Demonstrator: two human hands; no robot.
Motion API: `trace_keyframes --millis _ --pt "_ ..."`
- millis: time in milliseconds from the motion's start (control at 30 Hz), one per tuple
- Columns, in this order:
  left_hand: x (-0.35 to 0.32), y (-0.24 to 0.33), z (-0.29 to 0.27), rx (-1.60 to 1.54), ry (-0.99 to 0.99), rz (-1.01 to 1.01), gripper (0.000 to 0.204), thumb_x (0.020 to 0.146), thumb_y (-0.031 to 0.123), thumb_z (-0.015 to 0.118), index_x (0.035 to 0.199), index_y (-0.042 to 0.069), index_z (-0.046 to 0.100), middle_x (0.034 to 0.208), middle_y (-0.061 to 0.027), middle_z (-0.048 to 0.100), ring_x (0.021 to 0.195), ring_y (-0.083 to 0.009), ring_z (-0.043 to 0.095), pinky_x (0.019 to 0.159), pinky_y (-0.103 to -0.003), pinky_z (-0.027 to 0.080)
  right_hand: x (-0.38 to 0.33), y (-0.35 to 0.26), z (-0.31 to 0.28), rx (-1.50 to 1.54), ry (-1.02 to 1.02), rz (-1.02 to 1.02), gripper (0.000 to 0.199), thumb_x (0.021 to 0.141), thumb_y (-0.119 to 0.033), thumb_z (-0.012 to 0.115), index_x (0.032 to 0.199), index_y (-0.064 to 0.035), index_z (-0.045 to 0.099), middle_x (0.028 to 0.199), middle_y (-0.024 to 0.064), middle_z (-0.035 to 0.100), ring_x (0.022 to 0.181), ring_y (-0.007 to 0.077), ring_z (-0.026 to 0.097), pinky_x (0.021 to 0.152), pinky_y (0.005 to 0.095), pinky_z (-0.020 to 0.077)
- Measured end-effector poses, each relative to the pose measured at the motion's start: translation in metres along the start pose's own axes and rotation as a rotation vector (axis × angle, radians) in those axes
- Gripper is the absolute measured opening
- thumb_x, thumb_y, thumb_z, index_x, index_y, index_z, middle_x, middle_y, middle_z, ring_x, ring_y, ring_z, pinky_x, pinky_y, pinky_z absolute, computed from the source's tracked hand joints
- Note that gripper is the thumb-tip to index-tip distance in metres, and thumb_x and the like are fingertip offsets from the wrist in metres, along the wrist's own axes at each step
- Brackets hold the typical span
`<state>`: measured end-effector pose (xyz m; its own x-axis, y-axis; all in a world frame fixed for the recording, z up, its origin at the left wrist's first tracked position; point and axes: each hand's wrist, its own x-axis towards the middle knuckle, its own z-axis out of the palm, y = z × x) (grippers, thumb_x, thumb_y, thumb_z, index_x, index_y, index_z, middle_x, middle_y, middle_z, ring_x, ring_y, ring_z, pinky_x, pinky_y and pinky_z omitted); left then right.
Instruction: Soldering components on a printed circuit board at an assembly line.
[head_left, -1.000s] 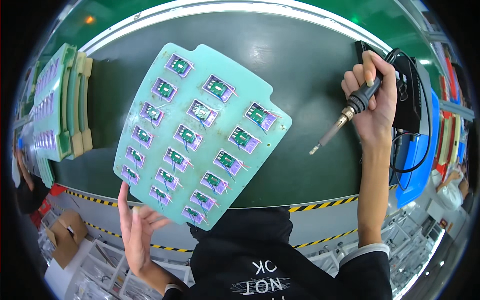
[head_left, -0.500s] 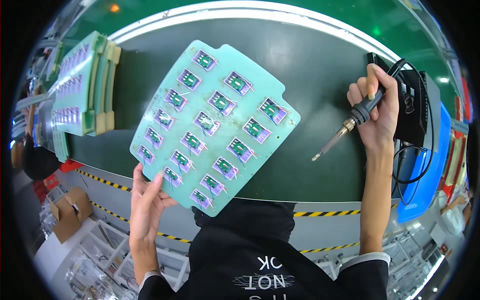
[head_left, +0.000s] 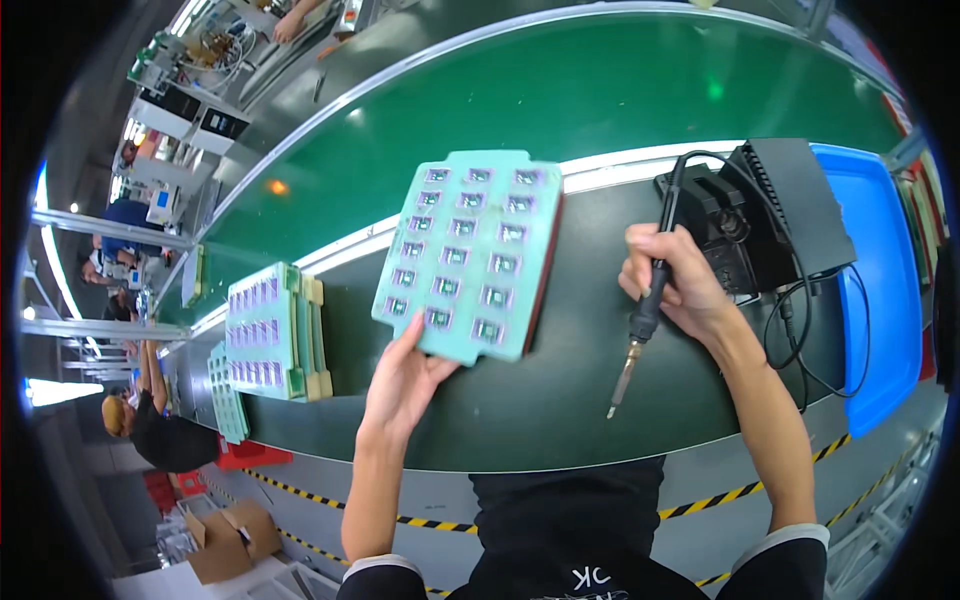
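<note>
The left hand (head_left: 405,380) grips the green tray (head_left: 468,252) of small parts at its six o'clock edge. The right hand (head_left: 672,285) holds a soldering iron (head_left: 640,325) (tip off the tray), so no soldering looks started.

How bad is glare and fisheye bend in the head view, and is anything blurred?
Head view: strong fisheye, the green conveyor belt curves toward the rim, corners black. Small glare spots on the belt, none on the mint fixture tray. Left hand, right hand and soldering iron sharp; far benches soft.
</note>
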<state>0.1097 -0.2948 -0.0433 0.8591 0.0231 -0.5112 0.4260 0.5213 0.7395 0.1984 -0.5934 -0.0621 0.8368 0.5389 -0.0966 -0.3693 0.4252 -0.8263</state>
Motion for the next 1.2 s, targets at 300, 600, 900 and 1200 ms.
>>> trace_keyframes --millis 300,600,900,1200 --pt "0.147 0.038 0.054 -0.468 -0.246 -0.120 0.047 0.097 0.015 0.043 0.134 -0.007 0.025 0.135 -0.0298 0.033 0.125 -0.0447 0.036 0.102 -0.043 0.043 0.006 0.004 0.006 -0.005 0.091 0.037 0.036 0.089 -0.023 0.051 0.058 -0.0054 0.049 0.045 -0.0009 0.039 0.037 0.0039 0.027 0.037 0.0201 0.0188" --pt "0.198 0.053 0.073 -0.492 -0.257 -0.200 0.047 0.099 0.015 0.035 0.133 -0.013 0.021 0.135 -0.0335 0.031 0.126 -0.0433 0.036 0.105 -0.045 0.039 0.005 0.005 0.005 -0.010 0.036 0.034 0.035 0.090 -0.023 0.052 0.060 -0.0043 0.051 0.047 -0.0002 0.041 0.038 0.0035 0.028 0.037 0.0194 0.0198" --pt "0.196 0.042 0.082 -0.092 -0.202 0.104 0.051 0.096 0.025 0.046 0.129 -0.009 0.028 0.121 -0.0352 0.047 0.108 -0.0418 0.055 0.091 -0.042 0.052 0.007 0.005 0.005 -0.035 0.026 0.056 0.034 0.089 -0.022 0.052 0.061 -0.0037 0.052 0.048 0.0003 0.043 0.037 0.0029 0.028 0.037 0.0196 0.0202" --pt "0.190 0.089 0.120 -0.032 -0.129 0.382 0.034 0.095 0.006 0.036 0.117 -0.021 0.036 0.113 -0.0350 0.052 0.104 -0.0417 0.058 0.088 -0.041 0.054 0.008 0.004 0.017 -0.070 0.070 0.050 0.036 0.089 -0.022 0.051 0.059 -0.0040 0.050 0.048 0.0000 0.039 0.038 0.0036 0.029 0.038 0.0194 0.0199"
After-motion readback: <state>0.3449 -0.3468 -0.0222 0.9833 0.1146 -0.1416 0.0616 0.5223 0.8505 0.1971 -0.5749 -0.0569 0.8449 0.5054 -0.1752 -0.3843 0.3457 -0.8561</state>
